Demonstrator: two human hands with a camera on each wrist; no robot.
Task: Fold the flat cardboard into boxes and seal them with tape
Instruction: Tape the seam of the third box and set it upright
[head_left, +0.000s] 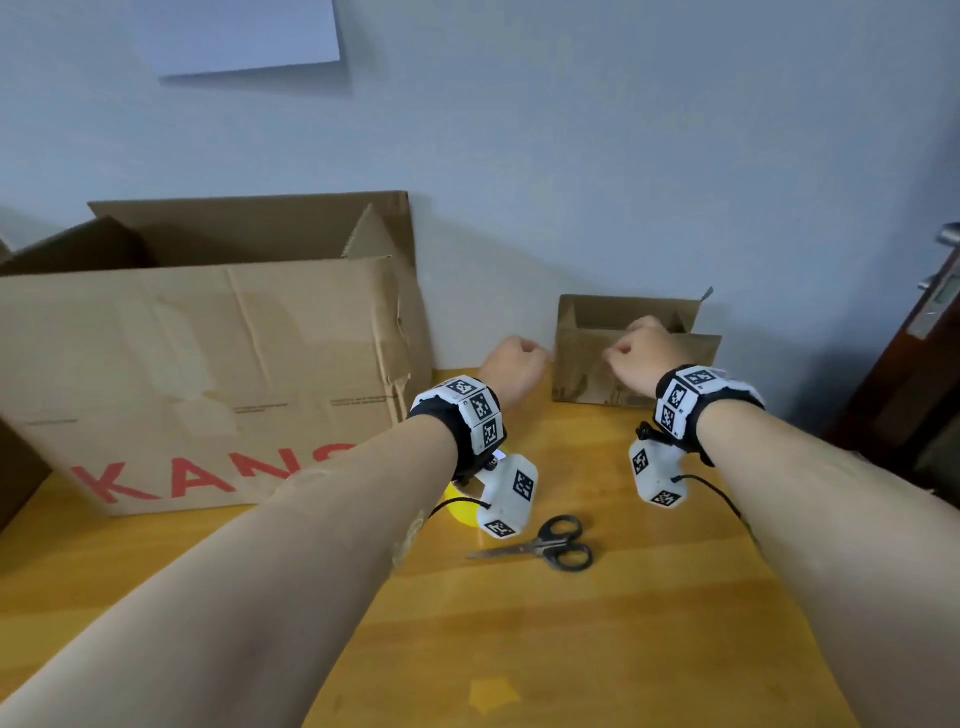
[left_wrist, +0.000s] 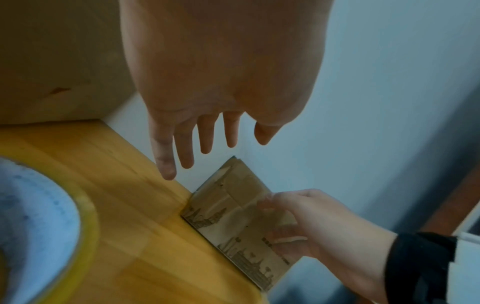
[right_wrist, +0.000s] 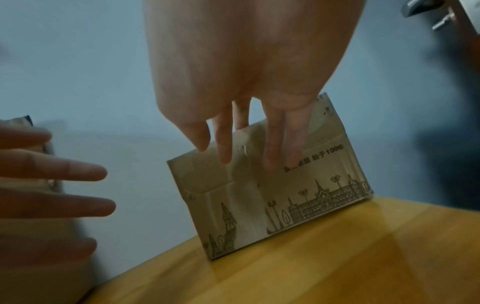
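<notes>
Against the far wall on a wooden table (head_left: 597, 623), flat printed cardboard (right_wrist: 272, 195) stands; right hand (head_left: 641, 358) fingers touch it, left hand (head_left: 511, 366) spread, empty; large box (head_left: 208, 374) left, contents hidden.

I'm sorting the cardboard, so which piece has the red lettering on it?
The big brown cardboard box on the left, its front printed with large red letters. The small flat cardboard by the right hand carries only dark drawings.

You're working at a yellow wooden table (head_left: 597, 649) pushed against a pale blue wall (head_left: 571, 156); a dark door (head_left: 914, 374) with metal handle (head_left: 948, 236) is sitting at right.
</notes>
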